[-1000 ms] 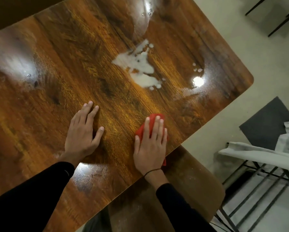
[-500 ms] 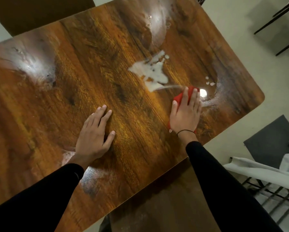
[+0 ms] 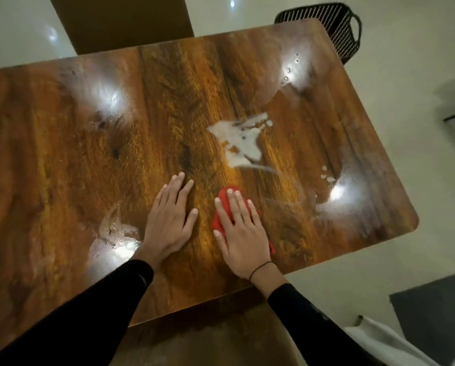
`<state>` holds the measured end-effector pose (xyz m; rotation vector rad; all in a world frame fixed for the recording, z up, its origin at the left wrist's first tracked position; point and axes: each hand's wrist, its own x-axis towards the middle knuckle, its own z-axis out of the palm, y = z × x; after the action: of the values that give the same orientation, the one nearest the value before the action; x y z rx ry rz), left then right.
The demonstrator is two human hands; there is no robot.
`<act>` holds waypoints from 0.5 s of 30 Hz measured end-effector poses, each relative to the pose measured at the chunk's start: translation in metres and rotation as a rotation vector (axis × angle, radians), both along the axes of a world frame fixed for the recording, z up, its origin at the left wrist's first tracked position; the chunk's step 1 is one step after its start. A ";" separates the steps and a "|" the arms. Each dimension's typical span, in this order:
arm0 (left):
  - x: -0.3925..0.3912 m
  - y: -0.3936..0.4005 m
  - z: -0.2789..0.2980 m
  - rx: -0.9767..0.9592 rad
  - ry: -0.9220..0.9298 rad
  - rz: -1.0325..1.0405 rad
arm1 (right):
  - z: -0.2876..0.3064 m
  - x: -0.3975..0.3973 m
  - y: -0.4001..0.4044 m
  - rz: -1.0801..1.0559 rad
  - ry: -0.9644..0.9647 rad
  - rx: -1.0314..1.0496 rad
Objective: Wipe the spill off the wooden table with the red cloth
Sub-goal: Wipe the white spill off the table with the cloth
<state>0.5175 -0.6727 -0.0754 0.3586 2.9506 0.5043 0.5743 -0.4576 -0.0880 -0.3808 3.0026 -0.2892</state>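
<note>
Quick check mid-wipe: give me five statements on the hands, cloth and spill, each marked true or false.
1. The right hand presses flat on the red cloth. True.
2. The left hand holds a second cloth. False: it rests flat on the bare table, holding nothing.
3. The white spill is fully wiped away. False: a white patch remains beyond the cloth.
4. The cloth covers the spill. False: it lies nearer the person, apart from the main patch.
5. A few small white drops lie right of the main patch. True.
</note>
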 end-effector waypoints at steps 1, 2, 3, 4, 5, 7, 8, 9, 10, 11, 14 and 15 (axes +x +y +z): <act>-0.003 0.012 -0.001 0.007 0.011 0.040 | 0.002 -0.013 0.003 0.087 0.005 0.003; -0.005 0.019 -0.002 0.009 0.019 0.083 | 0.003 -0.026 0.008 0.164 0.011 0.010; -0.007 0.022 -0.004 0.003 0.021 0.114 | 0.003 -0.042 0.011 0.227 0.019 0.020; -0.006 0.023 -0.006 -0.010 0.018 0.129 | 0.003 -0.058 0.013 0.273 0.024 0.029; -0.005 0.023 -0.007 -0.018 0.016 0.140 | 0.002 -0.074 0.015 0.305 0.028 0.031; -0.002 0.023 -0.008 -0.011 0.017 0.159 | 0.004 -0.105 0.015 0.308 0.032 0.021; -0.001 0.023 -0.008 -0.012 0.017 0.165 | 0.005 -0.118 0.016 0.278 0.031 0.010; -0.001 0.023 -0.007 -0.014 0.015 0.168 | 0.006 -0.130 0.018 0.229 0.029 -0.004; -0.002 0.023 -0.007 -0.013 0.010 0.171 | 0.007 -0.138 0.022 0.169 0.027 -0.017; -0.003 0.023 -0.005 -0.008 0.006 0.175 | 0.006 -0.143 0.027 0.105 0.027 -0.023; -0.003 0.022 -0.004 0.010 -0.003 0.179 | 0.003 -0.139 0.050 -0.140 0.035 -0.010; -0.003 0.022 -0.004 0.012 -0.006 0.176 | 0.003 -0.131 0.058 -0.234 0.030 -0.012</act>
<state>0.5148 -0.6509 -0.0792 0.0976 2.9898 0.5414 0.4428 -0.3998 -0.0855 -0.0333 3.0775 -0.3226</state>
